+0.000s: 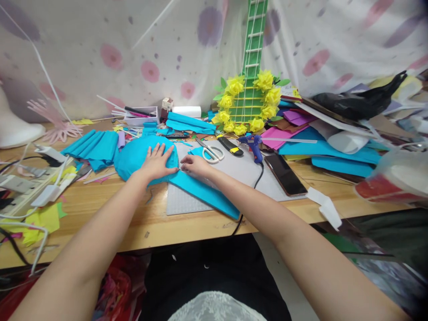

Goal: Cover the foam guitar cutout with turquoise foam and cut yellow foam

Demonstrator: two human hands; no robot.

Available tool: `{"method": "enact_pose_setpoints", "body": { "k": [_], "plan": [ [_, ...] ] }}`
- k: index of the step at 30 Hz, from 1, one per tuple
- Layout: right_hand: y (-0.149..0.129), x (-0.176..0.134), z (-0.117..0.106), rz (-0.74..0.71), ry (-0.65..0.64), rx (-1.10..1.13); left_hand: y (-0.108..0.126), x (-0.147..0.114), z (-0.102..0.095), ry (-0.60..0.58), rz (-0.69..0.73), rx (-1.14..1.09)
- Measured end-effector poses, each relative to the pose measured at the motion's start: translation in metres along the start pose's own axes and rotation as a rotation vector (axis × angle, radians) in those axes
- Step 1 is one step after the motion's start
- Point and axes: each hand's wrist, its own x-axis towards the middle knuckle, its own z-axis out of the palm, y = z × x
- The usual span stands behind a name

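A rounded form covered in bright blue crepe paper lies at the left of the mat. My left hand rests flat on it with the fingers spread. A long flat blue strip stretches from its right edge across the grey cutting mat. My right hand is at the joint between the two, its fingers curled and pinched together; what they hold is too small to make out. White-handled scissors and a yellow-and-black utility knife lie just beyond this hand.
A blue glue gun with a black cord lies near a phone. Behind stands a green guitar-shaped craft ringed with yellow paper flowers. Paper sheets pile up right, near a cup. Power strips fill the left.
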Motion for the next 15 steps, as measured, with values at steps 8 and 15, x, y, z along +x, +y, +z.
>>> {"method": "enact_pose_setpoints", "body": {
  "k": [8,15],
  "plan": [
    [-0.001,-0.003,-0.008,-0.014,0.034,-0.11,-0.004,-0.001,-0.003,-0.002,0.024,-0.058],
    [0.012,-0.022,-0.064,0.076,0.078,0.027,-0.009,0.0,-0.009,0.153,0.021,-0.18]
  ]
}}
